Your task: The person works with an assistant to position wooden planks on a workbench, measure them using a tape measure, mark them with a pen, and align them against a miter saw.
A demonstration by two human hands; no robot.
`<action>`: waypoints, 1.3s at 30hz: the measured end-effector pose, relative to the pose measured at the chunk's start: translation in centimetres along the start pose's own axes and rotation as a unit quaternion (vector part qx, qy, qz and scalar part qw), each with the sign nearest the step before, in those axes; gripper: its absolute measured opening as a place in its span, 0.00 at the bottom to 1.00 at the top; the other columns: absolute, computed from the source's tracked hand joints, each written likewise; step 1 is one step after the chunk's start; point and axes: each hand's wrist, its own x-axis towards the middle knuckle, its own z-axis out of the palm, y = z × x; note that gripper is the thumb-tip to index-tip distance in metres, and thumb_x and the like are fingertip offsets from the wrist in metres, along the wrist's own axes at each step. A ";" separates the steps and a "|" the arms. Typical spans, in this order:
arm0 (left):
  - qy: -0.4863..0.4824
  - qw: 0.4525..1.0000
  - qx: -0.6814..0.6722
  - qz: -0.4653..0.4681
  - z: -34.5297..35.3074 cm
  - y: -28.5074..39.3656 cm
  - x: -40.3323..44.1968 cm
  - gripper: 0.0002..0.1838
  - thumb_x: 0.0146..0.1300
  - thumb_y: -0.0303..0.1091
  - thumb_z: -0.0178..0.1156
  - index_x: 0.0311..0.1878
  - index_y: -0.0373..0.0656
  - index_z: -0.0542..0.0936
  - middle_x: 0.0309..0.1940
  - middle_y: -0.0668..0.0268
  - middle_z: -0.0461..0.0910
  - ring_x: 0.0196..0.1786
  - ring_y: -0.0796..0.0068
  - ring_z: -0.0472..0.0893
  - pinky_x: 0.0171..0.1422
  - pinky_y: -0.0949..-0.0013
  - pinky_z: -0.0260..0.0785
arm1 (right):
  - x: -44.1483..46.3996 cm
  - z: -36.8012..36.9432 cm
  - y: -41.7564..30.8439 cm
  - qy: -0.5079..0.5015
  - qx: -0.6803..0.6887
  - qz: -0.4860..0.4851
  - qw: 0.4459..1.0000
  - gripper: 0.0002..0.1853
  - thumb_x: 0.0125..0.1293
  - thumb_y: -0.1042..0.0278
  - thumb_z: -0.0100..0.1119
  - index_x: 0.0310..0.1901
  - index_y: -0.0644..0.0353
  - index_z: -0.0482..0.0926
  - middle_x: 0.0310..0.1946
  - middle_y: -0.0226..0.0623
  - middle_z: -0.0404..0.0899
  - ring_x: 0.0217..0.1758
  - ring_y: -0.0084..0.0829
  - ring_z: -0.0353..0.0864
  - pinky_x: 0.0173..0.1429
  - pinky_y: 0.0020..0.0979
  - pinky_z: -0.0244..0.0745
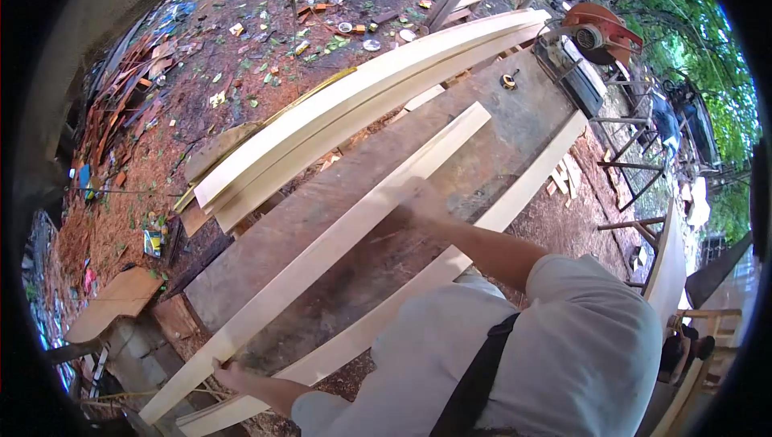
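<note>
- White shirt is filling the foreground.
- Left hand is holding the plank near one end.
- Right hand is touching the plank, blurring; I cannot tell its grip.
- Plank is stretching over the surface, between other boards.

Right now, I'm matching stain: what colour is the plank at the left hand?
The plank is pale cream, clearest in head view.

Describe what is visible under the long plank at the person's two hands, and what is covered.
The brown tabletop shows on both sides of the plank, which runs past the tabletop's lower-left end. The strip directly beneath is covered, so anything lying there cannot be seen.
</note>
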 end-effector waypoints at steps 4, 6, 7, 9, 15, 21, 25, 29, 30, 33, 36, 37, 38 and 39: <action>-0.019 0.932 -0.335 -0.139 1.9 1.3 0.2 0.16 0.61 0.31 0.65 0.50 0.32 0.80 0.43 0.58 0.82 0.41 0.64 0.81 0.42 0.66 0.74 | 7.9 -0.9 3.1 0.101 0.529 0.005 0.843 0.19 0.70 0.64 0.60 0.58 0.64 0.72 0.49 0.42 0.81 0.51 0.38 0.80 0.58 0.38 0.75; -0.033 0.918 -0.381 -0.104 4.6 4.0 -1.1 0.16 0.64 0.34 0.64 0.50 0.33 0.80 0.45 0.57 0.83 0.43 0.63 0.83 0.39 0.63 0.76 | 10.1 -2.2 2.1 0.084 0.596 -0.020 0.798 0.19 0.72 0.62 0.58 0.59 0.63 0.72 0.52 0.42 0.80 0.52 0.38 0.79 0.57 0.37 0.75; 0.018 0.912 -0.395 -0.110 6.2 7.2 -1.7 0.16 0.64 0.33 0.64 0.51 0.33 0.80 0.47 0.56 0.83 0.45 0.62 0.83 0.41 0.64 0.77 | 11.3 -2.8 1.9 0.067 0.620 0.005 0.781 0.22 0.74 0.59 0.56 0.63 0.63 0.69 0.58 0.43 0.76 0.53 0.37 0.78 0.59 0.37 0.74; 0.070 0.904 -0.407 -0.110 7.0 8.1 -1.2 0.17 0.63 0.32 0.64 0.52 0.32 0.79 0.49 0.55 0.82 0.48 0.62 0.83 0.43 0.65 0.79 | 13.6 -3.6 1.8 0.023 0.634 0.037 0.772 0.26 0.74 0.53 0.56 0.65 0.62 0.67 0.62 0.44 0.71 0.54 0.37 0.77 0.60 0.37 0.73; -0.117 0.878 -0.440 -0.149 17.7 14.9 -5.1 0.18 0.72 0.33 0.59 0.60 0.33 0.76 0.54 0.56 0.82 0.52 0.63 0.82 0.55 0.63 0.77 | 15.6 -2.9 -0.3 0.218 0.127 -0.027 0.967 0.29 0.70 0.50 0.61 0.63 0.62 0.68 0.58 0.48 0.74 0.57 0.43 0.76 0.60 0.45 0.72; -0.272 0.924 -0.244 -0.108 29.3 3.8 -0.7 0.19 0.75 0.33 0.53 0.63 0.32 0.73 0.63 0.54 0.76 0.66 0.62 0.74 0.71 0.56 0.65 | 10.8 -0.1 7.8 0.266 -0.303 -0.198 0.893 0.25 0.65 0.52 0.62 0.59 0.56 0.73 0.71 0.55 0.65 0.74 0.60 0.61 0.76 0.54 0.54; -0.123 0.843 -0.390 -0.348 41.2 6.0 -6.2 0.22 0.74 0.36 0.49 0.65 0.35 0.72 0.66 0.55 0.74 0.68 0.58 0.72 0.77 0.49 0.58 | 10.5 -0.1 7.6 0.236 -0.284 -0.162 0.915 0.25 0.63 0.53 0.63 0.58 0.55 0.74 0.75 0.55 0.59 0.76 0.58 0.59 0.78 0.53 0.52; -0.092 0.818 -0.391 -0.411 50.2 11.0 -16.2 0.25 0.72 0.39 0.45 0.67 0.35 0.70 0.66 0.53 0.73 0.70 0.53 0.70 0.79 0.45 0.56 | 10.4 -0.9 7.3 0.229 -0.276 -0.144 0.922 0.21 0.60 0.57 0.65 0.53 0.55 0.74 0.74 0.55 0.61 0.76 0.60 0.58 0.77 0.51 0.54; -0.140 0.759 -0.449 -0.450 52.3 7.1 -15.4 0.26 0.73 0.40 0.42 0.68 0.35 0.69 0.66 0.50 0.73 0.70 0.50 0.70 0.79 0.41 0.55 | 10.6 -0.6 7.0 0.216 -0.262 -0.135 0.931 0.21 0.61 0.58 0.64 0.52 0.56 0.74 0.73 0.56 0.62 0.76 0.61 0.58 0.77 0.50 0.54; -0.181 0.801 -0.327 -0.467 56.6 7.0 -21.8 0.24 0.71 0.36 0.48 0.64 0.28 0.70 0.61 0.45 0.75 0.64 0.41 0.73 0.74 0.44 0.62 | 11.7 -0.1 8.2 0.158 -0.144 -0.114 0.970 0.20 0.62 0.62 0.64 0.52 0.62 0.73 0.70 0.63 0.63 0.74 0.63 0.58 0.76 0.48 0.56; -0.471 0.808 -0.108 -0.337 54.0 12.6 -23.7 0.18 0.75 0.27 0.47 0.62 0.26 0.70 0.58 0.46 0.76 0.58 0.55 0.78 0.63 0.58 0.74 | 11.4 -0.3 8.3 0.193 -0.184 -0.179 0.947 0.20 0.62 0.62 0.63 0.51 0.65 0.74 0.70 0.66 0.63 0.74 0.62 0.59 0.76 0.49 0.55; -0.413 0.830 -0.200 -0.316 52.6 13.2 -22.5 0.14 0.70 0.28 0.56 0.52 0.27 0.77 0.51 0.50 0.81 0.53 0.60 0.81 0.58 0.62 0.75 | 12.1 -0.2 9.1 0.202 -0.201 -0.206 0.936 0.20 0.63 0.61 0.63 0.51 0.65 0.74 0.70 0.65 0.63 0.74 0.62 0.59 0.76 0.50 0.54; -0.378 0.846 -0.211 -0.310 51.5 12.7 -20.4 0.14 0.70 0.28 0.56 0.52 0.27 0.77 0.51 0.50 0.81 0.53 0.60 0.81 0.58 0.62 0.75 | 12.3 -0.2 9.9 0.217 -0.217 -0.227 0.924 0.20 0.63 0.61 0.63 0.52 0.65 0.74 0.70 0.65 0.63 0.74 0.62 0.59 0.77 0.50 0.54; -0.301 0.925 -0.152 -0.176 50.9 12.1 -17.9 0.09 0.67 0.29 0.57 0.44 0.31 0.79 0.42 0.55 0.82 0.43 0.66 0.81 0.47 0.66 0.74 | 12.0 -0.3 9.9 0.203 -0.237 -0.222 0.924 0.20 0.64 0.61 0.64 0.52 0.66 0.73 0.71 0.65 0.61 0.75 0.62 0.57 0.77 0.51 0.53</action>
